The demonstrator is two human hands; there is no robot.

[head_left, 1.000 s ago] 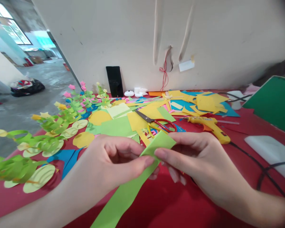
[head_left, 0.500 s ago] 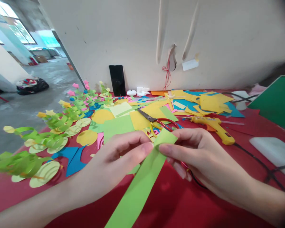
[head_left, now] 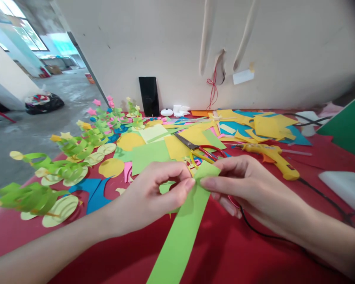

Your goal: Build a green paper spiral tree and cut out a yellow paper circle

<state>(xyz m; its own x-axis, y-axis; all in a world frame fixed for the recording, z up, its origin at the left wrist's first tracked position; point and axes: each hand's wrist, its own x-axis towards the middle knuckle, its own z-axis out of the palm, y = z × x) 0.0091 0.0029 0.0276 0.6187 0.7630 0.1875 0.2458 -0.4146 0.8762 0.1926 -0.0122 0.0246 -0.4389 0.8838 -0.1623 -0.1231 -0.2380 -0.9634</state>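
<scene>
A long light-green paper strip (head_left: 180,232) runs from the bottom edge up between my hands. My left hand (head_left: 156,189) pinches its left edge near the top between thumb and index finger. My right hand (head_left: 239,185) grips the right edge close by, thumb on the front face and fingers behind. The two thumb tips nearly meet across the strip. Just beyond the hands lie scissors (head_left: 192,146) with red and yellow handles, partly hidden by the strip and my right hand. Green paper sheets (head_left: 150,156) lie behind my left hand.
Curled green paper plants (head_left: 32,201) on round bases line the table's left side. A yellow glue gun (head_left: 272,156) with a black cord lies right, near a white block (head_left: 346,189). Paper scraps (head_left: 266,126) cover the back. A black phone (head_left: 149,96) leans against the wall.
The camera view has shifted slightly, moving the background a little to the right. The strip's lower end has swung right and stands steeper. Both hands keep their pinch on it.
</scene>
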